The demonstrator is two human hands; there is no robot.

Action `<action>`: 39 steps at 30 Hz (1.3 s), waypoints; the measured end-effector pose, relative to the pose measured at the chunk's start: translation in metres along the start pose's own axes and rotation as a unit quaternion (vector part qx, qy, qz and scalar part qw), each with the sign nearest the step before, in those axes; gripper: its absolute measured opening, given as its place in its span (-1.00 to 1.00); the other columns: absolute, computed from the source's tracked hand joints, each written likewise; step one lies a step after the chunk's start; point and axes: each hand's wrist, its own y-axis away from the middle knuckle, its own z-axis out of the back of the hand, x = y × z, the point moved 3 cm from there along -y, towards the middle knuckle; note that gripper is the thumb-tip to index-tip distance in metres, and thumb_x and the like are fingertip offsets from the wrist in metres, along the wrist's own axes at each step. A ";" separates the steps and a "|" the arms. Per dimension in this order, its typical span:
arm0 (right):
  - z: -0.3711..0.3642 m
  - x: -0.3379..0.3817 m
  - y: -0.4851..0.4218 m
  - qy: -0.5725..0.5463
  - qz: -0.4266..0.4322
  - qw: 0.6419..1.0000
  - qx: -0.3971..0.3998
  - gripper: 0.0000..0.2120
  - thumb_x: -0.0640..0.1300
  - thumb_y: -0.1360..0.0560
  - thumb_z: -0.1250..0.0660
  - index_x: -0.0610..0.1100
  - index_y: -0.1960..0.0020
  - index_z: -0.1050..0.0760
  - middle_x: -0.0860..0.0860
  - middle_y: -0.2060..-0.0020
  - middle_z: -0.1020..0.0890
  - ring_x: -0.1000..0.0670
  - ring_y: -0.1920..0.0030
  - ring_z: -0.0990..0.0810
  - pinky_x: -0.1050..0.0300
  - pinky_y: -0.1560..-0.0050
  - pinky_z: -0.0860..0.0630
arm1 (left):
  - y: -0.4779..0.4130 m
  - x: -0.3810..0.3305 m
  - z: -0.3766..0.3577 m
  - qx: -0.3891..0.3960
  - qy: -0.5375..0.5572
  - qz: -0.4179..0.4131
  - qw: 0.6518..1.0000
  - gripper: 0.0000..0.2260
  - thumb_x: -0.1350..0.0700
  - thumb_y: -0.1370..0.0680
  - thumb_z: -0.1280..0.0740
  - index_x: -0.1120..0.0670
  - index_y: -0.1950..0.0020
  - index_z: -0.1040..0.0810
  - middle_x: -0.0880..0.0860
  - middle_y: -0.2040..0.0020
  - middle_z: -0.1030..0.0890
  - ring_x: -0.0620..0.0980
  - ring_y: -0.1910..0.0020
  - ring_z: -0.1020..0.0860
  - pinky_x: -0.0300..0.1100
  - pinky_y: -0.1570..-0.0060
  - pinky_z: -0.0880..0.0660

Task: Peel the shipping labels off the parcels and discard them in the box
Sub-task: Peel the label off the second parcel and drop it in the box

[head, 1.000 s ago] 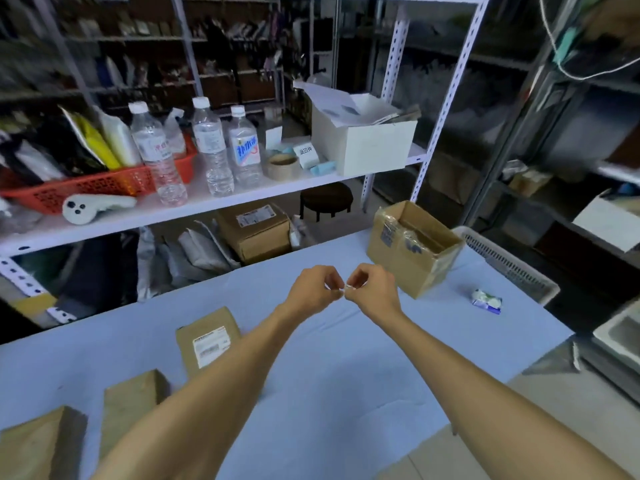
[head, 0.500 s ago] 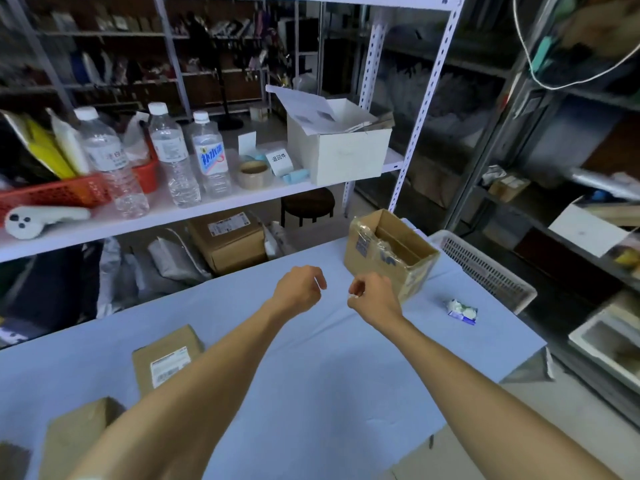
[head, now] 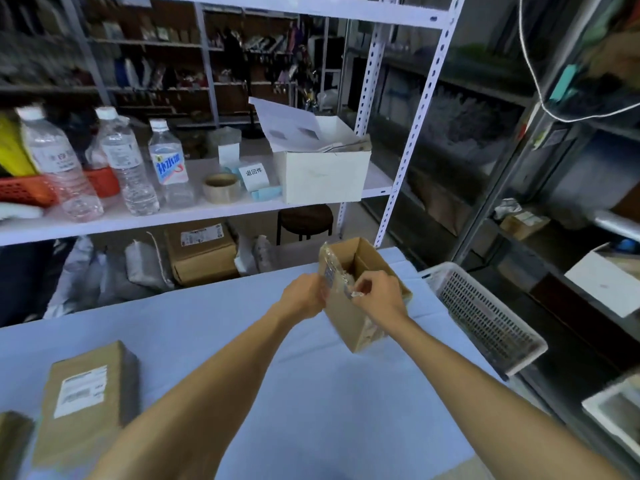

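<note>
An open brown cardboard box [head: 349, 323] stands tilted at the far side of the blue table [head: 311, 393]. Clear tape with old labels covers its left corner. My left hand [head: 303, 299] grips that taped left wall. My right hand [head: 379, 296] is over the box's near rim and pinches a small crumpled peeled label [head: 355, 293] between thumb and fingers. A flat brown parcel [head: 86, 393] lies at the near left with a white shipping label [head: 81, 389] on top. The corner of another parcel [head: 12, 441] shows at the bottom left.
A white plastic basket [head: 485, 317] sits just right of the table. Behind the table a white shelf [head: 194, 211] carries water bottles, a tape roll [head: 221, 187] and a white box [head: 322, 174]. More parcels and a stool [head: 304, 220] are under it.
My hands have parted and moved forward from mid-table to the open box. The left now holds its wall and the right carries the peeled label to the rim. My view has shifted right.
</note>
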 end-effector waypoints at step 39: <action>0.033 -0.036 -0.098 0.035 0.020 0.999 -0.023 -0.82 -0.30 -0.53 -0.24 -0.21 0.05 -0.63 -0.14 0.04 -0.65 -0.16 -0.04 -0.58 -0.09 -0.01 -0.59 | -0.060 -0.027 0.025 -0.004 -0.025 0.068 0.997 -0.75 0.34 -0.47 -0.30 0.08 -0.04 -0.64 0.10 -0.06 -0.65 0.09 0.01 -0.62 -0.07 0.08 -0.59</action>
